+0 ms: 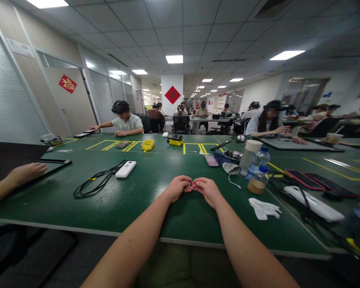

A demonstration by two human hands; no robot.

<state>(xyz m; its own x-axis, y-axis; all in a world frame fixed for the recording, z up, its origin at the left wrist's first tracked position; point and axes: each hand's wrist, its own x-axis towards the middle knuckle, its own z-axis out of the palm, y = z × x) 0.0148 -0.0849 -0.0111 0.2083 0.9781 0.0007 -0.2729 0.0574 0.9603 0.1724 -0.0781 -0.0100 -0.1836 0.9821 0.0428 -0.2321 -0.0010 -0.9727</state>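
Pinching a small piece (192, 184) between the fingertips of the left hand (179, 189) and the right hand (207, 191), just above the green surface (150, 176) and near its front edge. Closed on the piece with thumb and fingers on both sides, almost meeting in the middle. Reddish and pale in part, but too small and too covered by the fingers to tell its shape.

To the right of the right hand, a white glove (264, 209) lying flat. Behind it, a bottle (256, 185) of brown liquid with a blue cap, next to a clear bottle (262, 155) and a pale tumbler (249, 155). Left of the tumbler, a metal bowl (234, 155) and a dark cloth (222, 159). Farther right, a red-rimmed phone (304, 179) and a long white device (315, 204) with a black cable close by.

Well to the left of the left hand, a white power bank (126, 169) touching a coiled black cord (99, 182). Beyond, among yellow tape lines, two yellow trays (148, 145). At far left, on a dark board, another person's hand (30, 173). Across the surface, a seated co-worker (128, 122) in a headset, with forearms on the surface.
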